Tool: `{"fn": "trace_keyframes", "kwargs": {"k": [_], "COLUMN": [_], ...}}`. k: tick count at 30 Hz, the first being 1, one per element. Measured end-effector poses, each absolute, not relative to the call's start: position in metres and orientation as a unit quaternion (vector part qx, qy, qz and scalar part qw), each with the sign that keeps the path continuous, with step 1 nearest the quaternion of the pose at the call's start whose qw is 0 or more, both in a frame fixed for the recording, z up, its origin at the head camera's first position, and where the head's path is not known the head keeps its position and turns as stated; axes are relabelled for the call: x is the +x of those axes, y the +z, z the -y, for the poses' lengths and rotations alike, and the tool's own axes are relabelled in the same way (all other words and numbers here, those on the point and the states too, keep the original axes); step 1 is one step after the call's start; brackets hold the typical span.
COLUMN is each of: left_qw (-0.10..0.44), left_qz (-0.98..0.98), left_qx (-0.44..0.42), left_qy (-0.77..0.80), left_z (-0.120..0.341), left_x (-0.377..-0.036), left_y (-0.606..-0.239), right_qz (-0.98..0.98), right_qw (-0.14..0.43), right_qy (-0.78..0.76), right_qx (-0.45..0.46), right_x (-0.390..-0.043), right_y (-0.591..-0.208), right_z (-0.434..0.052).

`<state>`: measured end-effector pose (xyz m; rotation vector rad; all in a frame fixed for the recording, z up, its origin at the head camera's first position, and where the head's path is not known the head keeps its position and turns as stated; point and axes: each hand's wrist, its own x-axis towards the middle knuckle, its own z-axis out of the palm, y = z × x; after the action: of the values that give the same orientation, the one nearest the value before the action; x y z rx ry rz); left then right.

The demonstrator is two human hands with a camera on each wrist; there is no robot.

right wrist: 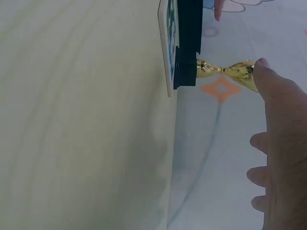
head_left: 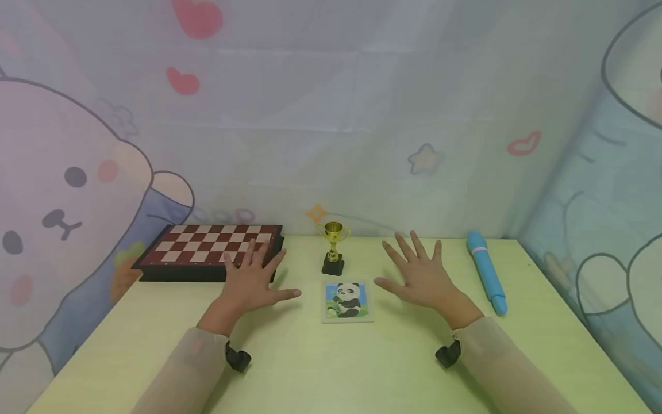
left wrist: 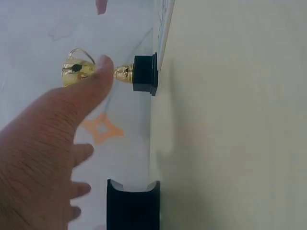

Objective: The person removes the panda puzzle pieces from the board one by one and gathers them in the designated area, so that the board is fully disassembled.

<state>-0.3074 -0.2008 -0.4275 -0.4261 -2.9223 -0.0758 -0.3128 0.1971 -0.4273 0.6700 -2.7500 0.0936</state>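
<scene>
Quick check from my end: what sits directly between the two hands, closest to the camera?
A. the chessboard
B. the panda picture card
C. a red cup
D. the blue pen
B: the panda picture card lies flat on the table between the left hand and the right hand, in front of the small gold trophy; both hands are spread open, holding nothing.

left hand [head_left: 251, 280] covers chessboard [head_left: 207, 251] corner | wrist views: thumbs partly hide trophy [left wrist: 117, 73] cup
</scene>
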Motion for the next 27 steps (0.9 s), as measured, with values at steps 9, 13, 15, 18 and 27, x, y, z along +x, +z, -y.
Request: {"fn": "trace_keyframes", "kwargs": {"k": [9, 13, 15, 18, 27], "left_qw": [0.116, 0.094, 0.063, 0.013, -0.017], "left_qz": [0.946, 0.944, 0.944, 0.942, 0.931], "left_qx": [-0.281, -0.29, -0.287, -0.289, -0.317], "left_qy": [-0.113, -0.129, -0.148, -0.172, -0.182], "left_z": [0.169, 0.156, 0.152, 0.148, 0.151], "left_x": [-0.299, -0.295, -0.294, -0.297, -0.308], "left_y": [-0.44, -0.444, -0.447, -0.457, -0.479], "right_qz": [0.946, 0.922, 0.908, 0.889, 0.844], "right_qw": [0.116, 0.076, 0.05, 0.031, 0.067], "right_qy": [0.11, 0.197, 0.238, 0.275, 0.323], "right_qx": [0.283, 0.324, 0.341, 0.365, 0.423], "right_x": [-0.315, -0.323, -0.328, -0.338, -0.354], "right_y": [-0.445, -0.453, -0.458, -0.469, -0.488], "right_z": [-0.171, -0.154, -0.146, -0.138, -0.123]}}
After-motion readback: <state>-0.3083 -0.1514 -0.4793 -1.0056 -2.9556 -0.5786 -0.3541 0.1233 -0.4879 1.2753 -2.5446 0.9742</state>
